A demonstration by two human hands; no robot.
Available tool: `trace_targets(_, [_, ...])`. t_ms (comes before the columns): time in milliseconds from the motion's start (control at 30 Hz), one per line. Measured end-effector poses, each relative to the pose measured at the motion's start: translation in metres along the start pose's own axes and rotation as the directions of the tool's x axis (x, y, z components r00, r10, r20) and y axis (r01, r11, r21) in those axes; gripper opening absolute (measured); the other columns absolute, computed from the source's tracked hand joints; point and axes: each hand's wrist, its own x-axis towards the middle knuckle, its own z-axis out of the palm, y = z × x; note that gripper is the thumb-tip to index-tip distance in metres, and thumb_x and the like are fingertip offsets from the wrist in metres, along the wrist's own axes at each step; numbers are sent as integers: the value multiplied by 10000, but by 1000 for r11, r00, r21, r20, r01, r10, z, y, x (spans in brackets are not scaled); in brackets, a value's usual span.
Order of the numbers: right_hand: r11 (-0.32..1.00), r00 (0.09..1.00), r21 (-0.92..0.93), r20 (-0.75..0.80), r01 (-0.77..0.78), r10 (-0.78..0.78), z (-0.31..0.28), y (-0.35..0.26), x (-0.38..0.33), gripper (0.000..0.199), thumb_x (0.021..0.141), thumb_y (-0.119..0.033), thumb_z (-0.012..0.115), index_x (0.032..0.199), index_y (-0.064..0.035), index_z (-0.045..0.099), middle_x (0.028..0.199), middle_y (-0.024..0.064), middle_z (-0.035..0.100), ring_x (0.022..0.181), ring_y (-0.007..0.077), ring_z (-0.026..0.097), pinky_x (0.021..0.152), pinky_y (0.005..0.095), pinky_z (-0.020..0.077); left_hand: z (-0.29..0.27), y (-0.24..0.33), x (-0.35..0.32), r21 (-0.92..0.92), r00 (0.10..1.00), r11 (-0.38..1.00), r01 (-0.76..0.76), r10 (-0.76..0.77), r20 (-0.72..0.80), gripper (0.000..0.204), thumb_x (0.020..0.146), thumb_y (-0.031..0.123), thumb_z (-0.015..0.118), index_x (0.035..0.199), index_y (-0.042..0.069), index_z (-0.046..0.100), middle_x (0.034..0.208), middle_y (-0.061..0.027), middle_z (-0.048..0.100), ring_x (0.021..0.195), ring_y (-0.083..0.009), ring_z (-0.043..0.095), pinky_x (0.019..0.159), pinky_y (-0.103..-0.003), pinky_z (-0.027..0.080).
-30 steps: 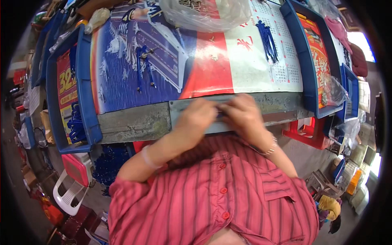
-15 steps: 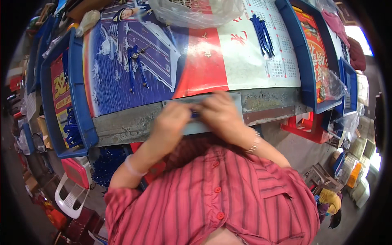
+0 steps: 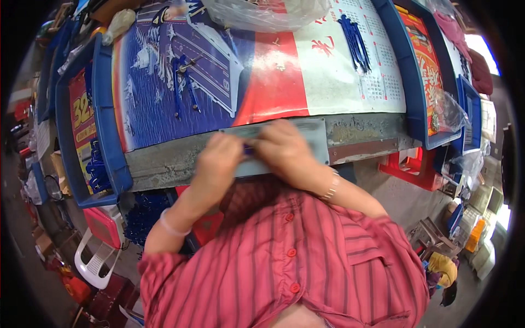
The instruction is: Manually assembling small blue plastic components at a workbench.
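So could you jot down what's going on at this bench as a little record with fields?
Left hand: left hand pinches a small blue part at the bench edge
Right hand: right hand meets it on the same part, over a grey metal plate
Bench cover: printed poster sheet
On the cover: loose blue pieces, a bundle of blue pieces, a clear plastic bag
Sides: blue trays

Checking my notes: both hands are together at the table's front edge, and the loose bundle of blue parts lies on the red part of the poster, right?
Not quite. The head view shows the bundle of blue parts on the poster's white part; both hands are at the table's front edge.
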Motion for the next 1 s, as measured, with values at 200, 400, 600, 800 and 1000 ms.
trace_targets(200, [991, 992, -93, 66, -97, 103, -41, 6, -23, 308, 678, -55, 657, 983, -31, 625, 780, 98, 537, 770, 282, 547, 693, 387, 438, 36, 19, 15, -104, 992, 988, -116, 110, -66, 65, 741, 13, 499, 804, 13, 514, 825, -151, 526, 824, -321, 518, 716, -395, 441])
trace_targets(400, [995, 995, 8, 31, -100, 100, -27, 2, -19, 324, 679, -37, 658, 997, -33, 595, 806, 111, 552, 776, 294, 545, 679, 381, 446, 23, 12, 9, -86, 994, 990, -109, 107, -27, 66, 751, 59, 512, 795, 16, 534, 814, -136, 544, 803, -304, 529, 706, -379, 447])
trace_targets(600, [1000, 993, 6, 117, -16, 15, -18, -11, -7, 300, 680, -22, 619, 979, -30, 609, 796, 103, 560, 793, 280, 559, 717, 379, 460, 16, 13, -16, -38, 994, 998, -45, 41, -96, 73, 711, 39, 525, 779, 12, 529, 805, -142, 551, 781, -309, 535, 698, -378, 453])
trace_targets(800, [988, 986, -44, 69, -151, 154, -35, 0, -18, 295, 673, -23, 666, 963, -38, 617, 841, 111, 584, 787, 307, 554, 685, 390, 461, 31, 17, 11, -120, 990, 987, -102, 90, -108, 55, 721, 14, 518, 775, 21, 521, 779, -129, 524, 766, -299, 519, 681, -373, 445])
trace_targets(1000, [660, 879, 585, 256, -472, 402, -31, -16, 14, 270, 850, -28, 623, 1102, 45, 561, 1021, 81, 611, 880, 127, 591, 754, 280, 509, -4, 30, -5, -83, 935, 995, 61, -86, -345, 225, 667, -61, 696, 839, 3, 567, 852, -138, 607, 774, -309, 574, 668, -377, 461])
